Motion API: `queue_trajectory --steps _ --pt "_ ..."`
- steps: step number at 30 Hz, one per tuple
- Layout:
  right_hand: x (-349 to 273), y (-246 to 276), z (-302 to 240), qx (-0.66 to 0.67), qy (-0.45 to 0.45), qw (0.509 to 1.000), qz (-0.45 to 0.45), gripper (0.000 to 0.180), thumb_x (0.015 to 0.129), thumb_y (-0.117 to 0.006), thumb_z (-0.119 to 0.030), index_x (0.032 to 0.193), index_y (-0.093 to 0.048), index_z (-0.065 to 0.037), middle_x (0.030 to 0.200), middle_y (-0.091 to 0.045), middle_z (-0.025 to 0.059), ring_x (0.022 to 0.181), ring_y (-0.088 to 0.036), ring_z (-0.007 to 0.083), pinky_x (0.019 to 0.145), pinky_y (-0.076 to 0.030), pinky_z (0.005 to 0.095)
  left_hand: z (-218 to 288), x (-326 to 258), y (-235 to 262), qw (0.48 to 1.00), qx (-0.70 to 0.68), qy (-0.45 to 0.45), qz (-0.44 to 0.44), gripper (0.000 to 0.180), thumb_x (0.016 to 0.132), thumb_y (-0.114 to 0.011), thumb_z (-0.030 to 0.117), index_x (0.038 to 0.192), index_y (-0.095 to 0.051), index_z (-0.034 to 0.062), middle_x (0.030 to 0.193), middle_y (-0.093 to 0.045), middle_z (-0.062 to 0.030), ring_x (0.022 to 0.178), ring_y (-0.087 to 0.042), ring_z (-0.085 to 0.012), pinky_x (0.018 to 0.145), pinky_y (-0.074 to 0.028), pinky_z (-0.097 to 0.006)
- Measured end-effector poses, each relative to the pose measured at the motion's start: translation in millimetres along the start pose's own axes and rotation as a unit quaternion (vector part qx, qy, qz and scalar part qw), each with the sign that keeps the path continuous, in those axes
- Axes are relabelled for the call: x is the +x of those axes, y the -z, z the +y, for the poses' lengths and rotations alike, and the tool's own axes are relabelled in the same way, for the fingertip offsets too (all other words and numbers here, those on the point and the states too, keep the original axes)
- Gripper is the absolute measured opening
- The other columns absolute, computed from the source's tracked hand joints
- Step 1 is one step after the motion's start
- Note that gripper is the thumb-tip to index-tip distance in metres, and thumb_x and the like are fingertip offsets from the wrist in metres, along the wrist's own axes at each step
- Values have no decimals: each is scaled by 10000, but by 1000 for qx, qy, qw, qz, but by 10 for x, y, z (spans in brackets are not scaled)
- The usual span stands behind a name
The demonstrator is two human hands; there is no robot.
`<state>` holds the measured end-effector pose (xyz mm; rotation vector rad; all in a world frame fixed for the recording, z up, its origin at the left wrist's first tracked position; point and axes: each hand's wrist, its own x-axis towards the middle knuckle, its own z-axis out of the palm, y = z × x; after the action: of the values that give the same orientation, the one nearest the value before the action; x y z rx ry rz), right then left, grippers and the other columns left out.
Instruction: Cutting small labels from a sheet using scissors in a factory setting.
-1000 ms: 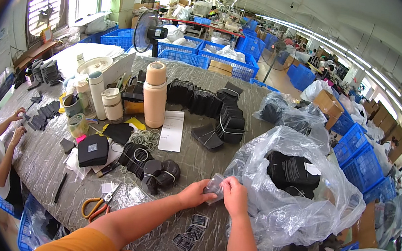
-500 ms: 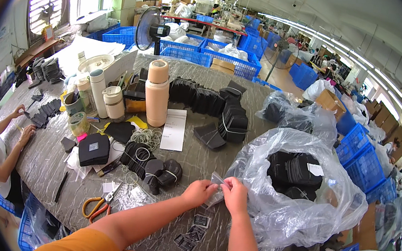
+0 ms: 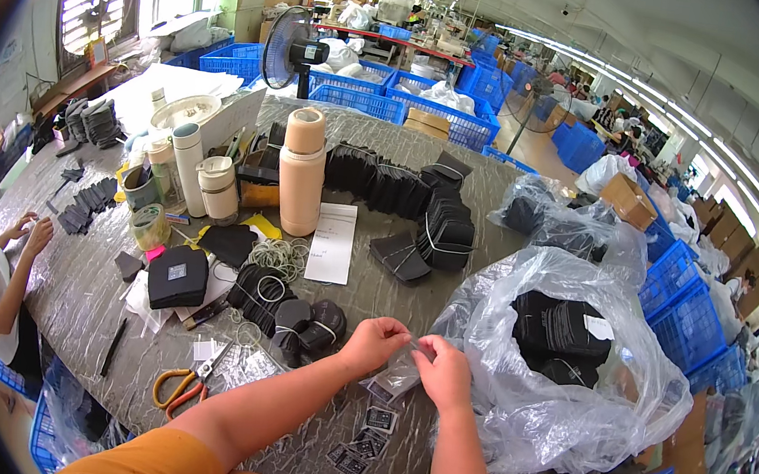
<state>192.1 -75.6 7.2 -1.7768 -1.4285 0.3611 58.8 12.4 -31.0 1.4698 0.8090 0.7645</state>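
Between my two hands hangs a small clear zip bag (image 3: 394, 377), its top edge pinched by the fingertips of my left hand (image 3: 375, 345) and my right hand (image 3: 443, 373). Both hands are closed, with the fingertips nearly meeting. Below the bag, several small dark printed cards (image 3: 379, 420) lie on the table. Left of my left hand sit banded stacks of black fabric pieces (image 3: 325, 324). A large clear plastic bag (image 3: 480, 342) holding black padded pieces (image 3: 557, 325) spreads out right of my right hand.
Orange-handled scissors (image 3: 184, 388) lie by my left forearm, near loose clear small bags (image 3: 248, 367). A peach bottle (image 3: 300, 176), a white paper slip (image 3: 331, 246) and a black pouch (image 3: 177, 277) stand or lie farther back. At the left, a co-worker's hands (image 3: 35, 233) are near dark pieces.
The small bag now hangs lower beneath my fingertips, which have shifted slightly along its top edge. The co-worker's hands have lifted away from the dark pieces.
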Motion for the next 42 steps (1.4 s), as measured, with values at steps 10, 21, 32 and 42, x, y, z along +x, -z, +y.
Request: queue_trajectory --steps 10,21,32,42 --pt "103 -124 32 -41 55 997 23 57 754 -639 -102 768 -625 -48 797 -631 115 760 -594 317 673 -464 399 -50 8 50 999 43 -25 -12 159 843 -635 122 928 -634 -13 791 -623 -10 723 -519 -66 656 -446 -236" --pt "126 -190 22 -101 116 987 49 69 745 -643 -106 742 -605 -48 760 -619 95 753 -577 303 668 -452 403 -38 -34 -42 990 91 -100 41 157 842 -616 129 881 -627 -23 760 -639 -86 690 -554 -110 634 -464 -274" --pt "71 -72 101 -34 64 997 18 73 756 -634 -97 756 -598 -34 779 -609 132 761 -569 326 686 -446 417 -53 -63 -56 998 -35 -53 25 150 833 -622 121 890 -623 -18 740 -624 -73 692 -553 -91 626 -464 -255" --pt "36 3 156 -4 55 998 3 89 778 -616 -75 777 -579 6 776 -597 153 757 -568 349 665 -452 399 -16 -60 -21 999 38 -27 2 157 861 -616 148 896 -615 -5 769 -603 14 686 -490 -45 616 -427 -218"
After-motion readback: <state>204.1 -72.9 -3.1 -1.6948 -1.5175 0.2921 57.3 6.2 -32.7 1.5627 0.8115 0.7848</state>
